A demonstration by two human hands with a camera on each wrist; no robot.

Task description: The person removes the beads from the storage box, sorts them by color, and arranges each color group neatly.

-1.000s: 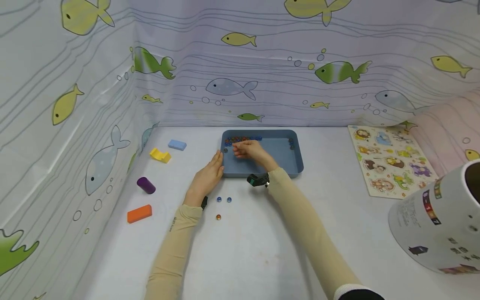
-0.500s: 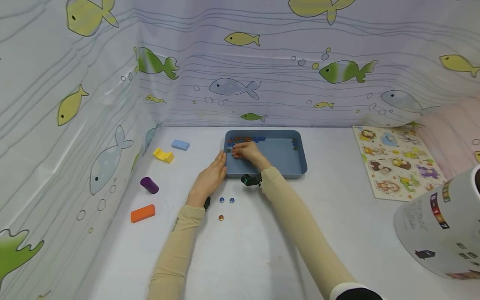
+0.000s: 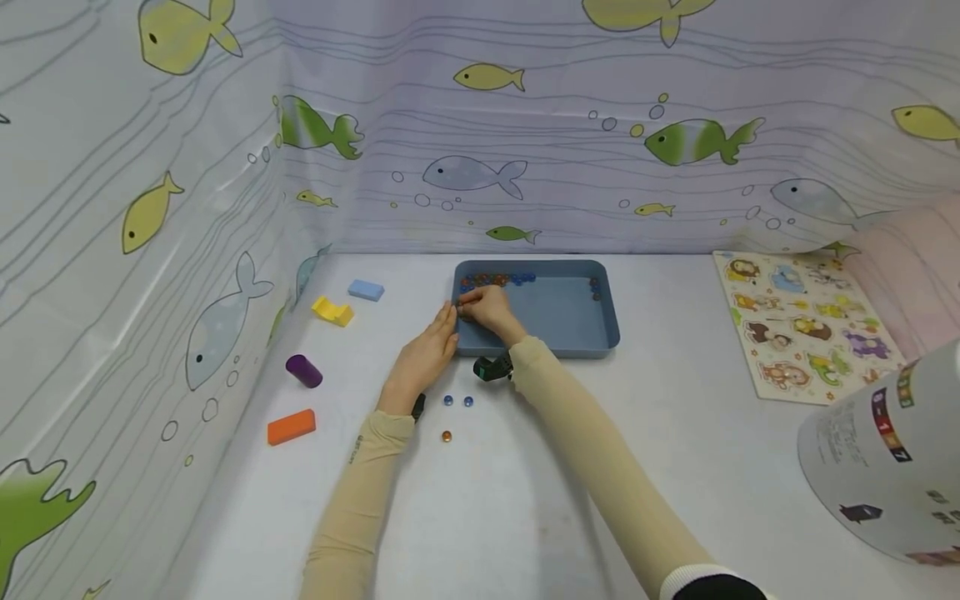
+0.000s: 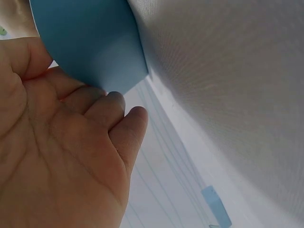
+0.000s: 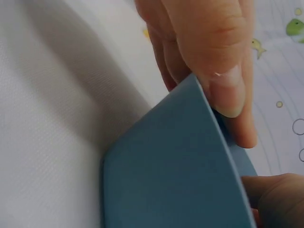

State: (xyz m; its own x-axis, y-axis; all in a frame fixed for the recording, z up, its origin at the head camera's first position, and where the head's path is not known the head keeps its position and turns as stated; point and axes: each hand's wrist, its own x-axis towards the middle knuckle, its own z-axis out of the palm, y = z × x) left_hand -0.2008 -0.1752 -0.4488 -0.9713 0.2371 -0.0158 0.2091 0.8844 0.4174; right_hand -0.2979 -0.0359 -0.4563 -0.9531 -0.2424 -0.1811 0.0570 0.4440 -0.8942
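My left hand (image 3: 426, 358) lies with extended fingers against the left side of the blue-grey tray (image 3: 570, 350). In the left wrist view its palm (image 4: 61, 142) faces the camera and the fingertips meet the tray's wall (image 4: 95, 42). My right hand (image 3: 491, 310) reaches inside the tray at its left end, thumb and forefinger pinched together on a small glass marble, mostly hidden by the fingers. Orange and blue marbles (image 3: 521, 278) line the tray's far left edge. A short column of marbles (image 3: 595, 289) stands along its right wall.
Two blue marbles (image 3: 468, 402) and an orange marble (image 3: 447, 436) lie on the table in front. To the left are blue (image 3: 366, 290), yellow (image 3: 332, 312), purple (image 3: 303, 371) and orange blocks (image 3: 291, 427). An animal puzzle board (image 3: 806, 325) and a white bucket (image 3: 862, 450) stand right.
My right hand has moved left and slightly down inside the tray, its fingertips now close to the left wall by my left hand. My left hand stays against the tray.
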